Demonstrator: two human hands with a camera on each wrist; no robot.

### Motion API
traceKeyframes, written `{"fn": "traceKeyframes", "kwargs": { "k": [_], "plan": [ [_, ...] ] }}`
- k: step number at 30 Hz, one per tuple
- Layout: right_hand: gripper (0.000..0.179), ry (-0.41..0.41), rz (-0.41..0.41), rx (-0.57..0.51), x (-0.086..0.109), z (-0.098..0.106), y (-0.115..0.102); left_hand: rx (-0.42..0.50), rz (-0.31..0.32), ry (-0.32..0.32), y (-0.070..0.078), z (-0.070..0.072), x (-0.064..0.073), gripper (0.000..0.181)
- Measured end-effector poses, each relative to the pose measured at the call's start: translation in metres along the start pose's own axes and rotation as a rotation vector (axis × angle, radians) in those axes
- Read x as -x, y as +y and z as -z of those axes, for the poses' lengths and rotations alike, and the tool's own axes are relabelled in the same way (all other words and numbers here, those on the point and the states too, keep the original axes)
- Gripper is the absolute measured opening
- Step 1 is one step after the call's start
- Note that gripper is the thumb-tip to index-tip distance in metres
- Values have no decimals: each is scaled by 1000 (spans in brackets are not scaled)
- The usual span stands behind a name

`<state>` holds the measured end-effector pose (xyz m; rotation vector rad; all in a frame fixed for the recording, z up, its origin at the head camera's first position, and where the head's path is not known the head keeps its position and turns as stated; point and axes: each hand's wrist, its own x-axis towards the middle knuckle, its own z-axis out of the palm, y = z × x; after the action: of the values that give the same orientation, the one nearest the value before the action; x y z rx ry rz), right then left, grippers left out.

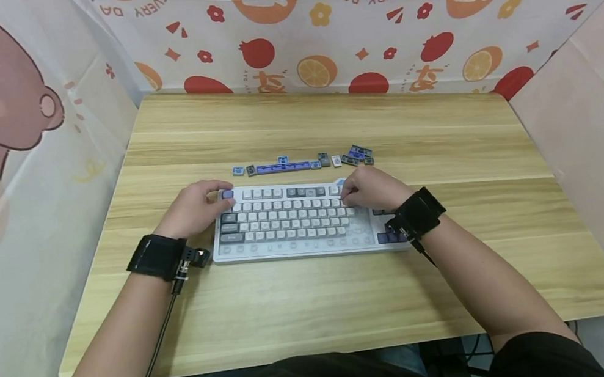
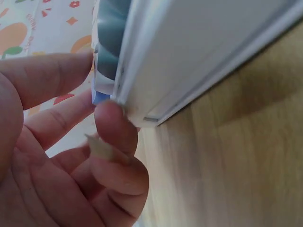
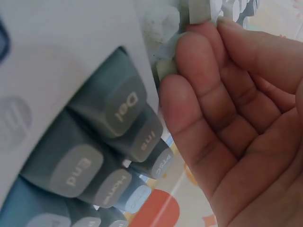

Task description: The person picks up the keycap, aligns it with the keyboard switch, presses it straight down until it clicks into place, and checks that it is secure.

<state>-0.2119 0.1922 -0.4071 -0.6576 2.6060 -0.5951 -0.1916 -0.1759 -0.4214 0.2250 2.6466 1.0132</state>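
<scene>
A white keyboard (image 1: 294,220) with white and grey keycaps lies on the wooden table. Its bottom row and a patch at the right of the main block show no keycaps. My left hand (image 1: 199,208) holds the far left corner, thumb beside the purple corner key (image 1: 227,194). My right hand (image 1: 371,188) is over the right part of the main block, fingers curled. In the right wrist view thumb and fingertips pinch a white keycap (image 3: 200,10). Dark keycaps marked Del (image 3: 124,109) and End (image 3: 78,172) sit beside that hand.
Beyond the keyboard, loose keycaps lie in a row, among them a long blue spacebar (image 1: 283,168), a white keycap (image 1: 336,161) and a small pile of dark keycaps (image 1: 358,155). The wooden table (image 1: 315,310) extends around the keyboard. A printed cloth (image 1: 287,42) hangs behind it.
</scene>
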Motion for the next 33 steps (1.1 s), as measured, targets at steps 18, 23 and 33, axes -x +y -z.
{"fn": "traceKeyframes", "kwargs": {
  "k": [18,23,33],
  "plan": [
    [21,47,-35,9,-14,26,-4,-183,-12,76,7,5,1,37],
    [20,128,-50,79,-27,34,-2,-190,5,83,6,3,1,37],
    [23,105,-64,195,-54,35,-1,-201,-1,80,5,-1,6,37]
  ]
}}
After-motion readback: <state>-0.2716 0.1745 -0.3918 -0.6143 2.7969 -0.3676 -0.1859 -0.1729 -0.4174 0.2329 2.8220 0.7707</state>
